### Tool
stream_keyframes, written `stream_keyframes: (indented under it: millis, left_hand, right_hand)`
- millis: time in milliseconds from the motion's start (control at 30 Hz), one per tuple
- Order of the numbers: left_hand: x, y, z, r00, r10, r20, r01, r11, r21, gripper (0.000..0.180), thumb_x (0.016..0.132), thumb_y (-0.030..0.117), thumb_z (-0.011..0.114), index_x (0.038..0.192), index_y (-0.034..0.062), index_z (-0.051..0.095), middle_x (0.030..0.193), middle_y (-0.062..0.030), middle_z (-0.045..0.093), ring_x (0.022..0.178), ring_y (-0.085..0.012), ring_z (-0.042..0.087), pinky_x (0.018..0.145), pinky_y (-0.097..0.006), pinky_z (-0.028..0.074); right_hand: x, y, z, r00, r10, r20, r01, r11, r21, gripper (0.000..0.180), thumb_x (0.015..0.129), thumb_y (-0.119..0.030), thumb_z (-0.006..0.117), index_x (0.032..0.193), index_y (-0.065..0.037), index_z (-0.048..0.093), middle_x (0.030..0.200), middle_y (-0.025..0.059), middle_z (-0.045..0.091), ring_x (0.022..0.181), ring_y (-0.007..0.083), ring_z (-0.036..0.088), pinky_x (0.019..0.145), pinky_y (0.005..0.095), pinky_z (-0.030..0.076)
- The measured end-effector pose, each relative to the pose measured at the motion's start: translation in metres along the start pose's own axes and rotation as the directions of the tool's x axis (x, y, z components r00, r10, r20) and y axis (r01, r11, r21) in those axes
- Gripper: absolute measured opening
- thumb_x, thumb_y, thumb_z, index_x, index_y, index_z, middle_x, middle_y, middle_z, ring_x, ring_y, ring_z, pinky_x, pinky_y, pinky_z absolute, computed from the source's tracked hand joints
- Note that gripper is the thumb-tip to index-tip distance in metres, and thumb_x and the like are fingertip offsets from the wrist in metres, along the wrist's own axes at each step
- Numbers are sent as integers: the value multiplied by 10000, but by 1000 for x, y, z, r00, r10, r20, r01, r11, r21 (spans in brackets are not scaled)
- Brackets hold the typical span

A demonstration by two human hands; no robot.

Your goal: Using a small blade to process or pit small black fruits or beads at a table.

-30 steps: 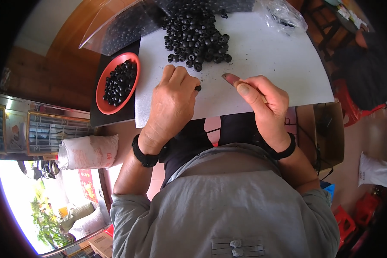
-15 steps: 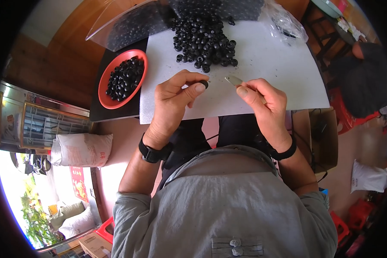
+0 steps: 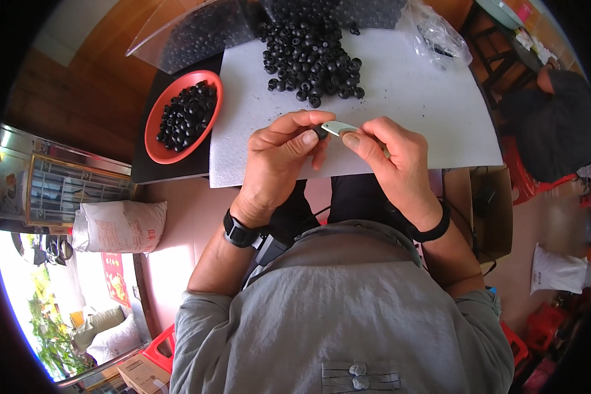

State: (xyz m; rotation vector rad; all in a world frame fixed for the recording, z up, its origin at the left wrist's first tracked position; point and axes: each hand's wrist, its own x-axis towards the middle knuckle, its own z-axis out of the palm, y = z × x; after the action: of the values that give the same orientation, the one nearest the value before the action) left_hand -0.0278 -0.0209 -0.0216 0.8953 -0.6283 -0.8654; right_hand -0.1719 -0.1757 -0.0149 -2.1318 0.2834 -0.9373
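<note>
Between the thumb and fingers of my left hand (image 3: 279,154) is a small round black part (image 3: 321,132), its kind hard to tell. My right hand (image 3: 400,154) grips a small knife (image 3: 338,127) with a pale, flat, pointed blade. The blade's tip meets the black part or lies right by it; which of the two I cannot tell. Just beyond the hands, a heap of similar black parts (image 3: 312,62), some showing a hole, lies on the white foam sheet (image 3: 427,131). To the left, an orange-red bowl (image 3: 153,141) holds many more of them.
Behind the heap stands a clear plastic bin (image 3: 177,39) of black parts. A crumpled clear bag (image 3: 440,39) lies at the far right corner. Beneath the right edge is an open cardboard box (image 3: 492,210). Another person (image 3: 548,125) sits at the far right.
The knife has moved left and turned so its blade reaches the black part. My hands have come closer together, the left shifting slightly right.
</note>
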Motion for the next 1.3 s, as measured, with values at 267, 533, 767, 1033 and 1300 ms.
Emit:
stream_keyframes:
  millis: [267, 533, 767, 1033, 1300]
  left_hand:
    - [-2, -7, 0, 990, 140, 2, -140, 986, 91, 285, 1010, -58, 612, 1276, -40, 713, 1195, -96, 656, 914, -177, 631, 761, -310, 535]
    - [-3, -6, 2, 992, 122, -26, -120, 990, 77, 283, 1013, -57, 603, 1276, -52, 708, 1198, -109, 652, 901, -183, 633, 762, -311, 538]
    - [-2, -7, 0, 989, 150, 12, -150, 982, 117, 294, 1020, -45, 600, 1295, -55, 702, 1193, -114, 648, 894, -191, 635, 764, -318, 547]
    - [-2, -7, 1, 988, 156, 8, -156, 982, 109, 279, 1022, -41, 600, 1279, -50, 708, 1188, -114, 644, 883, -194, 630, 768, -320, 547]
    - [-1, -7, 2, 980, 198, 20, -199, 968, 153, 275, 1025, -42, 590, 1265, -42, 724, 1161, -107, 637, 907, -191, 620, 767, -311, 549]
  right_hand:
    - [1, 1, 1, 1000, -8, 1, 8, 1000, -20, 267, 934, -208, 792, 814, -34, 629, 677, 89, 606, 548, 235, 552, 520, 369, 416]
    - [1, 2, 3, 1000, -23, -9, 22, 999, -49, 285, 930, -231, 797, 803, -41, 626, 667, 88, 603, 544, 247, 562, 516, 379, 415]
    - [1, 2, 3, 1000, -21, -7, 21, 999, -46, 293, 932, -252, 794, 800, -43, 637, 666, 93, 615, 549, 255, 575, 520, 381, 425]
    - [2, 2, 3, 999, -38, -8, 37, 996, -78, 303, 936, -270, 789, 792, -48, 641, 673, 95, 628, 561, 268, 595, 525, 391, 435]
    - [3, 3, 3, 998, -63, 2, 63, 994, -94, 299, 934, -274, 790, 784, -60, 647, 653, 94, 620, 566, 273, 600, 529, 398, 446]
